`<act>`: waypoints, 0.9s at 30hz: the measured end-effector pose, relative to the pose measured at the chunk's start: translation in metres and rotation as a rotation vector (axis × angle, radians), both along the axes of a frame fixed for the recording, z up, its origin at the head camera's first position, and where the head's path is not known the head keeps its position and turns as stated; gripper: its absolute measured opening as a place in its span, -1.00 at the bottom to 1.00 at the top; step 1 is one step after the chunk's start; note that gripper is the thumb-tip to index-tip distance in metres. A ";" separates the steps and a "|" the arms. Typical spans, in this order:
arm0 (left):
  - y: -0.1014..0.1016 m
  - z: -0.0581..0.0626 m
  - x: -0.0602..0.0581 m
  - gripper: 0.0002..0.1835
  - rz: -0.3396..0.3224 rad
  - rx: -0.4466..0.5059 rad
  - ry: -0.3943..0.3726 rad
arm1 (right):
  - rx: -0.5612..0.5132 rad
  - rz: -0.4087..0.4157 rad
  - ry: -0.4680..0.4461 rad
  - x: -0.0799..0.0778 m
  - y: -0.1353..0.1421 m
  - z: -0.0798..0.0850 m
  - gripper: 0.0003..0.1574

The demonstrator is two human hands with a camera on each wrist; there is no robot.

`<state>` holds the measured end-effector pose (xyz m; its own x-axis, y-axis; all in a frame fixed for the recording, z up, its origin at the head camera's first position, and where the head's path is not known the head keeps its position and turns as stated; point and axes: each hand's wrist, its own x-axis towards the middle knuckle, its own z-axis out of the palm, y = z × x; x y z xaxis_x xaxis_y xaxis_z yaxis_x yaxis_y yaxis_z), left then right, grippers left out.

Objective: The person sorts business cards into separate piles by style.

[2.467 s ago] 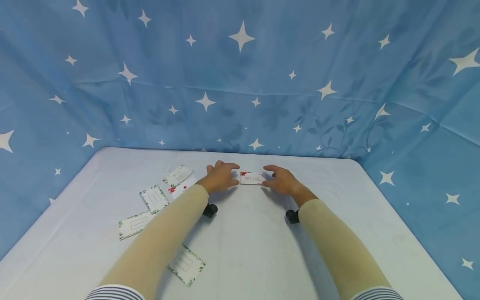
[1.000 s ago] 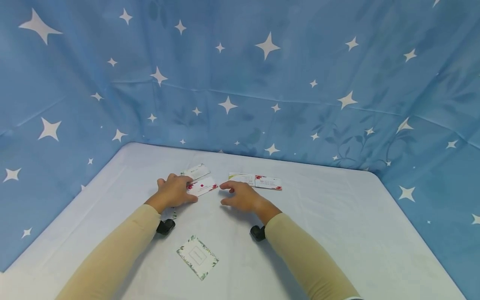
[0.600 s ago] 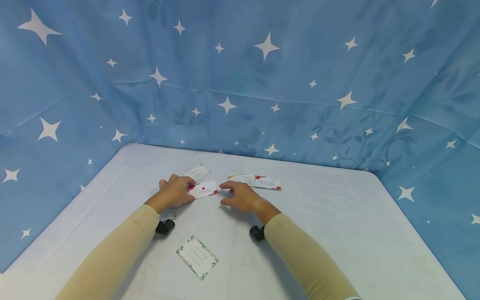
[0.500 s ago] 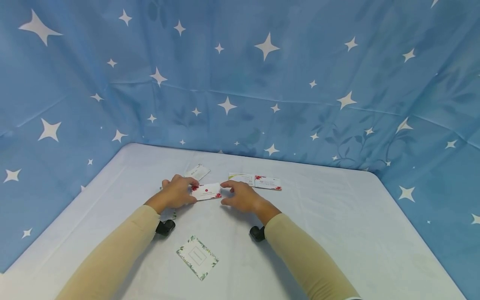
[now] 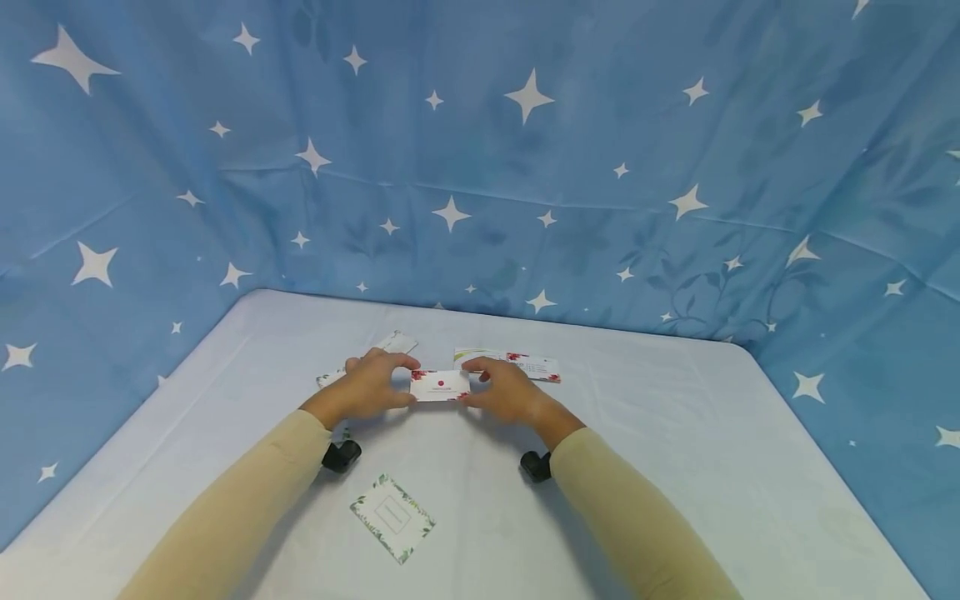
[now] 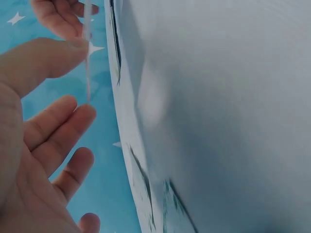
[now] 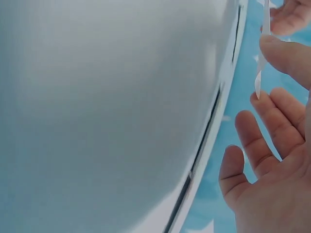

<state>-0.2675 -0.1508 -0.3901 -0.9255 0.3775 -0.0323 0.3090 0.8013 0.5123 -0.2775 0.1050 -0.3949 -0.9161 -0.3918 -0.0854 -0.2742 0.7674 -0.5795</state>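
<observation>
A white business card [image 5: 440, 386] with red flowers at its corners and a red dot is held up between both hands, apart from the table. My left hand [image 5: 369, 385] pinches its left end between thumb and fingers. At its right end, the thumb and fingers of my right hand [image 5: 510, 393] pinch it. From the left wrist, the card [image 6: 88, 73] appears edge-on as a thin strip between thumb and fingertips. In the right wrist view the card [image 7: 260, 73] looks thin, with its lower corner slightly bent.
Behind the right hand lie a yellow-green-edged card [image 5: 480, 357] and a red-flowered card [image 5: 542, 367], side by side. Leaf-bordered cards [image 5: 397, 342] lie partly hidden behind the left hand. Another leaf-bordered card [image 5: 393, 518] lies nearer on the white table [image 5: 675, 467]. A blue star-patterned curtain [image 5: 360, 167] hangs behind.
The red-flowered card has moved right from the left-hand cards and is lifted level between both hands. The left hand has shifted right with it; the right hand now grips its other end.
</observation>
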 end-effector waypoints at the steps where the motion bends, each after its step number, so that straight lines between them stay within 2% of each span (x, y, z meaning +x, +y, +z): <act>1: 0.003 0.000 -0.002 -0.43 -0.007 0.001 0.012 | -0.007 -0.012 0.008 0.000 0.005 0.001 -0.29; 11: 0.053 0.000 -0.025 -0.51 -0.039 0.017 0.040 | -0.026 -0.134 0.039 -0.006 0.054 0.006 -0.35; 22: 0.119 -0.001 -0.052 -0.55 -0.023 -0.003 0.036 | 0.041 -0.189 0.048 -0.017 0.102 0.010 -0.31; 27: 0.137 -0.006 -0.060 -0.55 -0.024 -0.025 0.020 | 0.045 -0.219 0.015 -0.022 0.113 0.006 -0.29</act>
<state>-0.3273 -0.0139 -0.3959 -0.9167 0.3989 -0.0238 0.3382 0.8061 0.4856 -0.2992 0.2180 -0.3886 -0.9802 -0.1793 -0.0842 -0.1062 0.8347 -0.5404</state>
